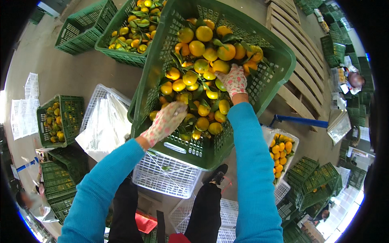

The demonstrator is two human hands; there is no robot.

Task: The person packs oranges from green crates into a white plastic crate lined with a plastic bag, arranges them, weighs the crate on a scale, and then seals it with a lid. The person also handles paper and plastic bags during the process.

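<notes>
Before me a large green plastic crate stands tilted, with mandarins and green leaves piled inside. Both my hands wear pale gloves with a pink-red floral print. My right hand reaches into the right side of the pile, thumb and fingers apart against the fruit; whether it grips one is hidden. Over the lower left of the pile, my left hand has its fingers curled, and what lies beneath them cannot be made out. Below the crate is a white plastic basket with a leaf on it.
Another green crate of mandarins stands behind at left, beside a bare green crate. Clear plastic sheeting covers a white basket. At right are a wooden pallet, a blue bar and a lined box of mandarins. Other people are farther off.
</notes>
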